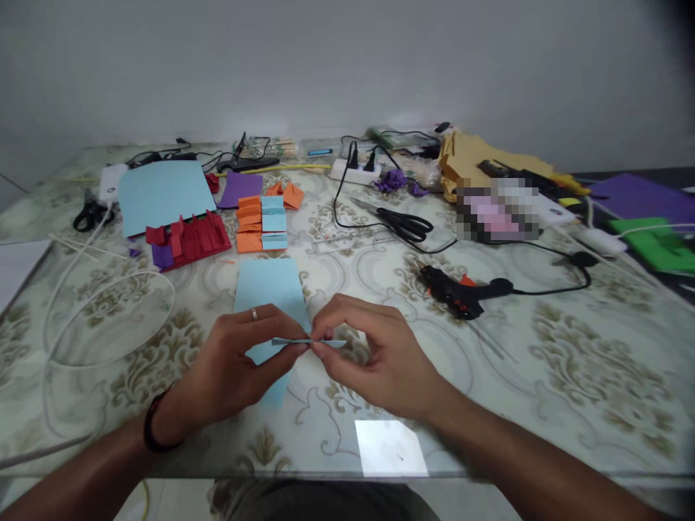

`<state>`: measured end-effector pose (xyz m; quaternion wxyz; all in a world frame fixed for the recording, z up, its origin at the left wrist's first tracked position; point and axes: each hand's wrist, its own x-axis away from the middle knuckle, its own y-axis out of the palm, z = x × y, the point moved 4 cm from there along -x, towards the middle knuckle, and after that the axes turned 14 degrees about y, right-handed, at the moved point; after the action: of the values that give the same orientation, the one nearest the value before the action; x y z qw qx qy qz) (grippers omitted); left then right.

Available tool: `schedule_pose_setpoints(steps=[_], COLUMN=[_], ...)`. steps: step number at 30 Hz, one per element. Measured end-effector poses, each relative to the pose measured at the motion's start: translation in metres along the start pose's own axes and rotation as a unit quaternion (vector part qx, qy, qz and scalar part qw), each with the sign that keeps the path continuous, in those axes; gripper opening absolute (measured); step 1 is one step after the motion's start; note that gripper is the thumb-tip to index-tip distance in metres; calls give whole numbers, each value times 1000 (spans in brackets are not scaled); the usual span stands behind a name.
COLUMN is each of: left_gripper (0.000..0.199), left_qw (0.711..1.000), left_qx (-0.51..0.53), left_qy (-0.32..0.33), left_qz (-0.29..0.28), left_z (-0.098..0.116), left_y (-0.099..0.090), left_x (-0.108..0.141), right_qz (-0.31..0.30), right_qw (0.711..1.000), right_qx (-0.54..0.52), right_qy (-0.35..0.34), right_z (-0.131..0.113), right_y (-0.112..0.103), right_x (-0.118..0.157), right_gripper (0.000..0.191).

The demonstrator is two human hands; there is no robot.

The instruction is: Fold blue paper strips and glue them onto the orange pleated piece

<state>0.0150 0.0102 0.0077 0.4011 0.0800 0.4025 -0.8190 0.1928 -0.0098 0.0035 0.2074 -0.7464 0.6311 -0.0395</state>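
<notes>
Between my two hands, near the front of the table, is a narrow folded strip of light blue paper (335, 343), seen almost edge-on. Thumb and fingers of my left hand (233, 362) pinch it near its middle; a ring and a dark wristband show on this side. My right hand (380, 354) pinches the same strip just to the right, fingertips touching those of the left. Beneath and behind them a light blue sheet (270, 282) lies flat, partly covered by my left hand. Just beyond it are pleated orange and blue paper pieces (274, 223).
A black hot glue gun (461, 289) lies to the right, its cord trailing back. Scissors (402, 221) and a white power strip (355, 172) lie farther back. Left are folded red paper (198, 239), a larger blue sheet (168, 192) and a looped white cable (174, 297).
</notes>
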Motion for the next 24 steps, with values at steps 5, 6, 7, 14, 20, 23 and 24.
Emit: schedule_pose_setpoints(steps=[5,6,7,14,20,23,24], left_gripper=[9,9,9,7,10,12,12], left_qw=[1000,1000,1000,998,996,997,997], left_qx=[8,9,10,-31,-30,-24,-25], left_qy=[21,22,22,-48,-75,-66,-61], left_qz=[-8,-8,-5,15,-20,-32,-33], left_z=[2,2,2,-5,-7,-7,-6], left_y=[2,2,2,-4,0,0,0], left_x=[0,0,1,3,0,1,1], right_qz=[-15,-17,-18,-15,-17,-19,-20], right_qw=[1000,1000,1000,995,995,996,996], right_qx=[-4,-6,-10,-49,-43,-37,-36], right_qy=[-2,0,5,87,91,84,82], right_z=[-1,0,1,12,14,14,14], right_y=[1,1,1,-2,-1,-1,-1], right_x=[0,0,0,-3,-4,-5,-5], right_gripper=[14,14,14,3,4,5,6])
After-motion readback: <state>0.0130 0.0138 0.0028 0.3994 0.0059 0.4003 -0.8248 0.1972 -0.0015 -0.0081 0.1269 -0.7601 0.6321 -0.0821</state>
